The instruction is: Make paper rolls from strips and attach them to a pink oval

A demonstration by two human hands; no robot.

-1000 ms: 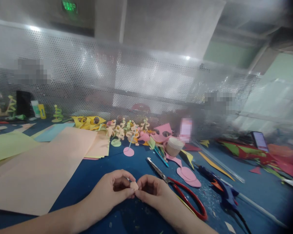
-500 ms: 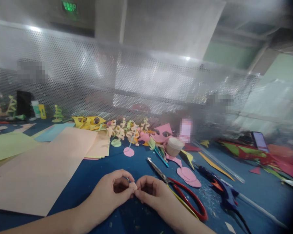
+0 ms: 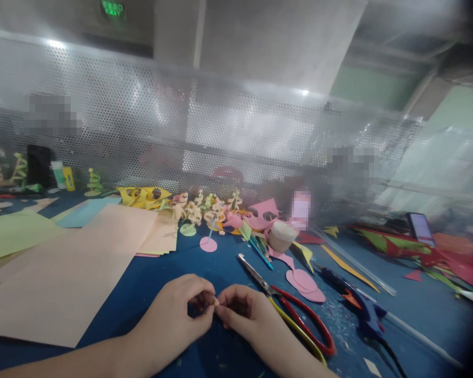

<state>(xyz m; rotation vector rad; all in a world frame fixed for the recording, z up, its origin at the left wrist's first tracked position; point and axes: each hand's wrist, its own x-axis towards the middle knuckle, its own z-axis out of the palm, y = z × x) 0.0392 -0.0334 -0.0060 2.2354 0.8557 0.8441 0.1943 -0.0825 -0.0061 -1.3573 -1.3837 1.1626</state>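
Observation:
My left hand (image 3: pixel 181 310) and my right hand (image 3: pixel 246 312) meet fingertip to fingertip over the blue tabletop (image 3: pixel 216 268). Both pinch a tiny pale pink piece of paper (image 3: pixel 215 302), mostly covered by the fingers. Scissors (image 3: pixel 268 289) with red and yellow handles lie partly under my right wrist. Beyond the hands, a pink paper disc (image 3: pixel 208 244) carries a thin light-blue upright stick. Several pink paper circles (image 3: pixel 305 283) are stacked loosely to the right of the scissors.
On the left are large pale pink sheets (image 3: pixel 82 262). A blue glue gun (image 3: pixel 355 299) with its cord lies at right, near clear glue sticks. At the back stand small curled-paper pieces (image 3: pixel 193 212), a roll of tape (image 3: pixel 281 236) and yellow paper scraps (image 3: pixel 142 197) before a perforated metal screen (image 3: pixel 228 126).
The fingertips have closed further around the small pink paper, so less of it shows. My left thumb has shifted slightly; the surrounding items stay where they were.

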